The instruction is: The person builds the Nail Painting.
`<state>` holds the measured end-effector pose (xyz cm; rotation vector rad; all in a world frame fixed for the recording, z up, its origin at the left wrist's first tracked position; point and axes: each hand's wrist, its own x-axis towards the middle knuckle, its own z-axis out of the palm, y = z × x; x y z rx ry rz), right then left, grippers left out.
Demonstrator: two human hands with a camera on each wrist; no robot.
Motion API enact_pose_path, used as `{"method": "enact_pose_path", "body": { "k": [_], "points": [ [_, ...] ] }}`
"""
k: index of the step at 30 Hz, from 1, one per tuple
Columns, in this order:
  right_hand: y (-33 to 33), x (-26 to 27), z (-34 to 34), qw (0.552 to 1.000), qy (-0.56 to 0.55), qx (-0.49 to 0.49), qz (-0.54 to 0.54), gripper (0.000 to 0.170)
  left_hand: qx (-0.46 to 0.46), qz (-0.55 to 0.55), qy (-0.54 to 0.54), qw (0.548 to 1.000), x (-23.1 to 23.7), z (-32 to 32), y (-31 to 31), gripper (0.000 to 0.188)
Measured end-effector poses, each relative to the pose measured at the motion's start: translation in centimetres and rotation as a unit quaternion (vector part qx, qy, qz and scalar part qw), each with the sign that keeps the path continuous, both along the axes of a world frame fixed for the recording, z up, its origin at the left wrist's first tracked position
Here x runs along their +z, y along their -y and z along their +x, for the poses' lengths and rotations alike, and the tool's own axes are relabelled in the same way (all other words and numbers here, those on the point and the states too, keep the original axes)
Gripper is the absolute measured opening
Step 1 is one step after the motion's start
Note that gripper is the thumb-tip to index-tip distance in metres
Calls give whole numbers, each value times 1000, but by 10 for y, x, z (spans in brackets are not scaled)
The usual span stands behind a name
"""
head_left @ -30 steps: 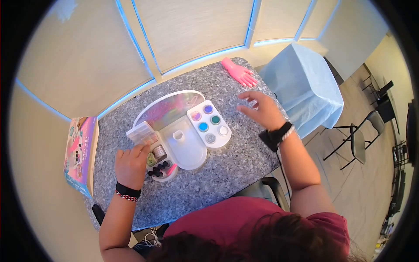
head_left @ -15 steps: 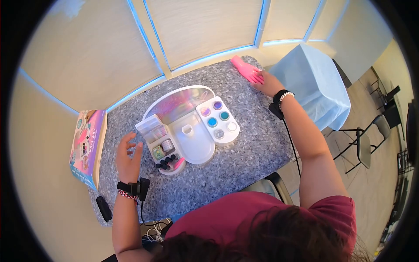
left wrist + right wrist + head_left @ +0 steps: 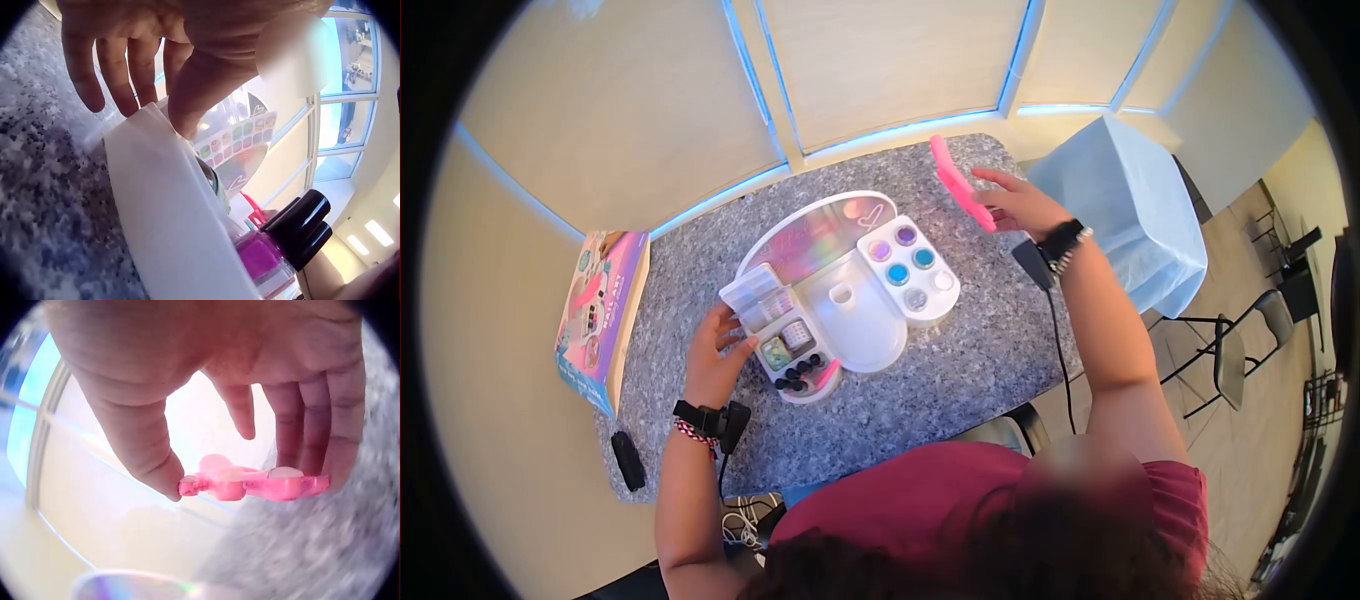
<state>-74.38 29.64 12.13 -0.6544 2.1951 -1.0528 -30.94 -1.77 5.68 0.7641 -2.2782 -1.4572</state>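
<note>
A pink plastic hand (image 3: 962,188) is lifted and turned edge-on above the table's far right. My right hand (image 3: 1038,210) holds it; in the right wrist view the thumb is at one side of the pink fingers (image 3: 284,486) and my fingertips are at the other. My left hand (image 3: 716,366) is at the left side of a white nail art station (image 3: 870,345). Its thumb lies over the station's rim (image 3: 156,115), with the fingers down the outer side. Black-capped nail polish bottles (image 3: 262,256) stand in the nearest compartment.
Several glitter pots (image 3: 898,274) sit in the station's right wing. A nail art box (image 3: 603,315) stands at the table's left edge, near a black object (image 3: 627,460). Beyond the right edge are a blue-covered stand (image 3: 1115,205) and a folding chair (image 3: 1232,365).
My right hand has reached the pink hand, taken hold of it and tilted it up off the table. My left hand has left the compartments and come back to the station's left edge.
</note>
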Motion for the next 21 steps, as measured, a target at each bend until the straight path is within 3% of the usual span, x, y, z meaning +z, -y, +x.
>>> {"method": "enact_pose_path", "body": {
  "k": [1, 2, 4, 6, 8, 9, 10, 11, 13, 14, 16, 21],
  "points": [
    [-3, 8, 21, 985, 125, 36, -117, 85, -4, 2, -8, 1000, -1, 3, -3, 70],
    [-6, 12, 41, 939, 247, 69, -230, 83, 2, 5, -3, 1000, -2, 6, -6, 70],
    [-10, 16, 76, 893, 325, 109, -292, 78, -12, 21, -7, 1000, -5, 7, -13, 67],
    [-9, 25, 115, 882, 357, 96, -292, 74, -2, 26, -14, 1000, -5, 5, -25, 66],
    [-8, 15, 136, 910, 301, 113, -260, 74, 15, 33, -17, 999, -6, 8, -37, 64],
    [-6, 17, 148, 944, 203, 130, -226, 74, 21, 22, -19, 999, -6, 7, -40, 63],
    [-2, 21, 161, 944, 207, 135, -220, 74, 27, 10, -23, 999, -5, 6, -42, 63],
    [4, 25, 177, 969, 73, 143, -188, 74, 27, 13, -29, 999, -5, 5, -44, 61],
    [14, 19, 201, 962, -189, 139, -139, 73, 26, 10, -27, 999, -2, 3, -44, 60],
    [18, 20, 209, 962, -185, 144, -138, 73, 19, 3, -29, 999, 0, 2, -45, 60],
    [26, 23, 222, 935, -310, 170, -27, 72, 28, 6, -20, 999, 5, 1, -47, 58],
    [37, 17, 228, 914, -361, 183, 12, 72, 26, 8, -19, 999, 4, 0, -46, 59]
  ]
}}
